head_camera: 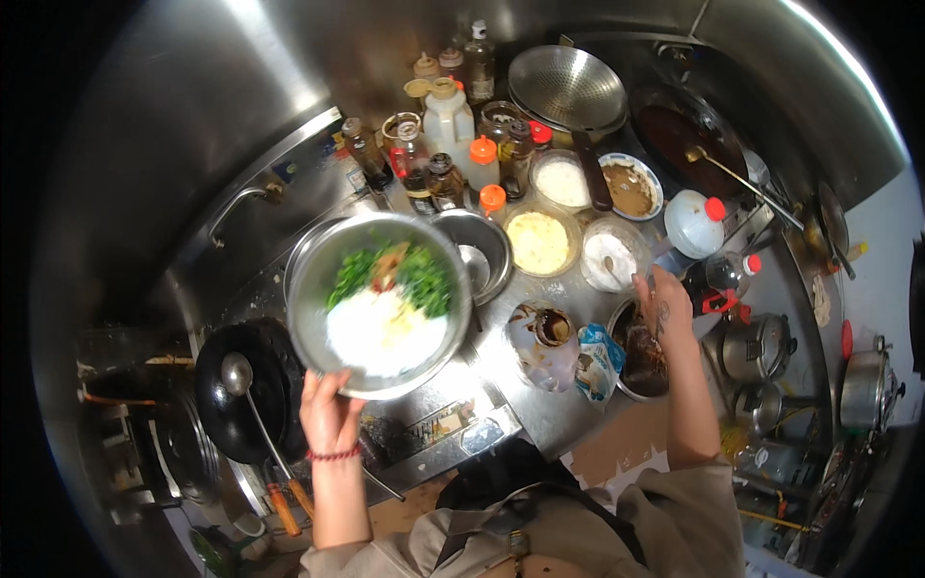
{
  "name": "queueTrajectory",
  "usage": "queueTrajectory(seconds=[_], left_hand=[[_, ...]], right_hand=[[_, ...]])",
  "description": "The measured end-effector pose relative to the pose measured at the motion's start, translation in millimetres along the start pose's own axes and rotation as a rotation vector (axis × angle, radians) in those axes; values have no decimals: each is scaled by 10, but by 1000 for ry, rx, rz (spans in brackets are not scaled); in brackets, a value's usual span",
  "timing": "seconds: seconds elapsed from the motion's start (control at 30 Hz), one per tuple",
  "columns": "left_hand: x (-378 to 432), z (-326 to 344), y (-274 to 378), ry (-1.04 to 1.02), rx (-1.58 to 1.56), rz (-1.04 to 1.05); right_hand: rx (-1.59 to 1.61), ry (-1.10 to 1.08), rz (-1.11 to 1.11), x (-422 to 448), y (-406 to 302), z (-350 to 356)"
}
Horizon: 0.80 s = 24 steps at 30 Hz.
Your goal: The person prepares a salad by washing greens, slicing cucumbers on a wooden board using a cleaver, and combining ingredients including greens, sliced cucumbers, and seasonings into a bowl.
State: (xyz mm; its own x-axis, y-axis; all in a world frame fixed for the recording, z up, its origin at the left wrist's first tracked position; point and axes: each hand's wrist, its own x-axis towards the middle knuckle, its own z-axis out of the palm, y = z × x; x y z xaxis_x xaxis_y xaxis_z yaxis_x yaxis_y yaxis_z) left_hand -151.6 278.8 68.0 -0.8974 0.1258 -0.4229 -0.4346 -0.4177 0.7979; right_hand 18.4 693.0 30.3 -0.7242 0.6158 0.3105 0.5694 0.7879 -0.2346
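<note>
My left hand (pixel 331 408) grips the near rim of a large stainless steel bowl (pixel 307 318), tilted so its inside shows. In it lie chopped green leaves (pixel 426 278), a white mass (pixel 383 336), and small amounts of yellowish, brown and red seasoning. At the right, my right hand (pixel 661 300) is beside a clear tub of white powder (pixel 614 249) with a spoon in it; its fingertips are near the tub's right edge, and whether they touch it cannot be told. Below that hand is a metal pot (pixel 636 354) with dark contents.
Beyond the bowl stand sauce bottles (pixel 442 180), a tub of yellow paste (pixel 540 242), a metal strainer (pixel 567 87) and a cleaver-like dark handle (pixel 592 173). A stained plastic jar (pixel 538 354) and blue packet (pixel 601 361) lie nearer. A black wok (pixel 242 426) with a ladle (pixel 237 374) is left.
</note>
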Motion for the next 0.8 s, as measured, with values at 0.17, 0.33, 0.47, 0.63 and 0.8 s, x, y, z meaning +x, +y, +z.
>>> queueTrajectory(seconds=[0.17, 0.33, 0.47, 0.63, 0.8], left_hand=[[-246, -731, 78, 232, 26, 102], [-503, -977, 78, 399, -62, 129], [-630, -1236, -70, 430, -90, 135], [-777, -1298, -155, 406, -188, 112], [-750, -1350, -260, 431, -170, 83]], right_hand=[[605, -31, -220, 420, -968, -385], [883, -450, -218, 1164, -1680, 301], [736, -520, 108, 1440, -2204, 970], [856, -664, 107, 1059, -3144, 1132], [963, -586, 197, 777, -4176, 1433]])
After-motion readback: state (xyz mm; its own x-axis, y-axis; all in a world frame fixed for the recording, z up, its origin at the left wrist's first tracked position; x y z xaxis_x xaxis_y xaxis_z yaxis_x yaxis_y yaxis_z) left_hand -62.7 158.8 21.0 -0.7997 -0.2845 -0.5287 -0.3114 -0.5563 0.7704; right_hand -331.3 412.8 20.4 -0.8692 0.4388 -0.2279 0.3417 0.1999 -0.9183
